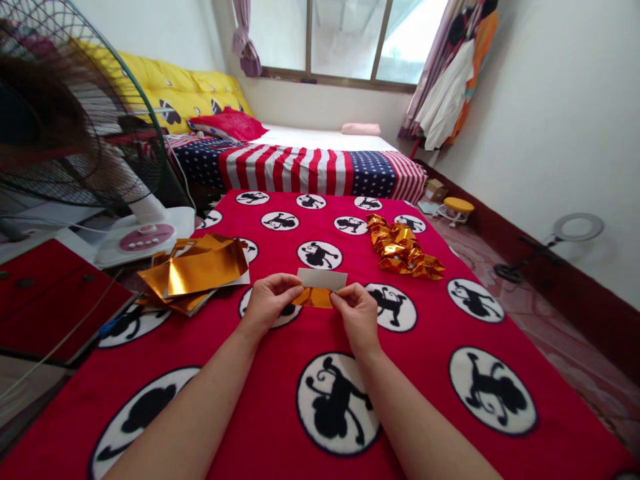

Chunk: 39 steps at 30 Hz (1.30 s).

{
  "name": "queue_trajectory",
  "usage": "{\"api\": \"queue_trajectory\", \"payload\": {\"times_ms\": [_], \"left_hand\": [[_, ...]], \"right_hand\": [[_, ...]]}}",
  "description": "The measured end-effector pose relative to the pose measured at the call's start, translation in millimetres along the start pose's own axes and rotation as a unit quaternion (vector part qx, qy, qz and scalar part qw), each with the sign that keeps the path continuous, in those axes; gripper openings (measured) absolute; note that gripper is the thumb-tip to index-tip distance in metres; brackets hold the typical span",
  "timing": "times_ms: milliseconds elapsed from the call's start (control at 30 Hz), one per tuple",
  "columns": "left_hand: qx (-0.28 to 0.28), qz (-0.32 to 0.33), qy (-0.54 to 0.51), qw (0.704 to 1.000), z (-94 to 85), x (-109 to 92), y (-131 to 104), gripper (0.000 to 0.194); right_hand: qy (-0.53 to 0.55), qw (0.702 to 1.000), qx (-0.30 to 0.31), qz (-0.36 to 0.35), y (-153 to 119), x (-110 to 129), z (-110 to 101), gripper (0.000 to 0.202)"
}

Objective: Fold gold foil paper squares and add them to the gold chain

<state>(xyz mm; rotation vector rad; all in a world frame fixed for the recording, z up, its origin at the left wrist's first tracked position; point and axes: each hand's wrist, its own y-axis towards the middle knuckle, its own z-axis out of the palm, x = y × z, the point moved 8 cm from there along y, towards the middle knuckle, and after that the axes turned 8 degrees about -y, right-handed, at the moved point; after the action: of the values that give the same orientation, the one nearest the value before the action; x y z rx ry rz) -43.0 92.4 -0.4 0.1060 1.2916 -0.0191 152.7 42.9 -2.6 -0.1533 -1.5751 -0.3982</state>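
Folded gold pieces (400, 248) lie heaped at right, seemingly done, while flat sheets (206, 268) stacked at left look unworked. Between them a part-folded sheet (323, 277) runs lengthwise left to right over the red cloth (265, 413), pale flap pointing far; left hand (273, 300) and right hand (359, 313) each pinch an end, thumb closed to fingers.

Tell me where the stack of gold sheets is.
In the head view, the stack lies at the left side of the red cloth, between the fan base and the left hand.
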Motion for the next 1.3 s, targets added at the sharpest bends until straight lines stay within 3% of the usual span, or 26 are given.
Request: {"api": "queue_trajectory", "payload": {"times_ms": [300,700,900,1100,1300], "left_hand": [[-0.012,0.028,-0.009,1.000,-7.1,-0.4,2.1,0.037],[-0.025,0.037,0.034,0.998,-7.9,-5.1,0.8,0.043],[-0.055,0.059,0.127,0.989,-12.2,-10.5,0.7,0.037],[-0.044,0.106,0.287,0.951,-4.3,-18.4,-1.7,0.021],[-0.017,0.124,0.379,0.917,5.4,-18.2,-2.4,0.019]], "right_hand": [[0.008,1.000,-0.007,0.026,-0.5,-1.7,0.8,0.030],[-0.022,0.999,-0.022,0.002,2.0,-0.2,-2.3,0.033],[-0.045,0.999,-0.012,0.002,1.3,3.7,0.3,0.033],[-0.201,0.979,-0.010,-0.035,2.8,7.5,-1.9,0.027],[-0.396,0.916,0.009,-0.055,1.8,12.1,6.2,0.029]]}}
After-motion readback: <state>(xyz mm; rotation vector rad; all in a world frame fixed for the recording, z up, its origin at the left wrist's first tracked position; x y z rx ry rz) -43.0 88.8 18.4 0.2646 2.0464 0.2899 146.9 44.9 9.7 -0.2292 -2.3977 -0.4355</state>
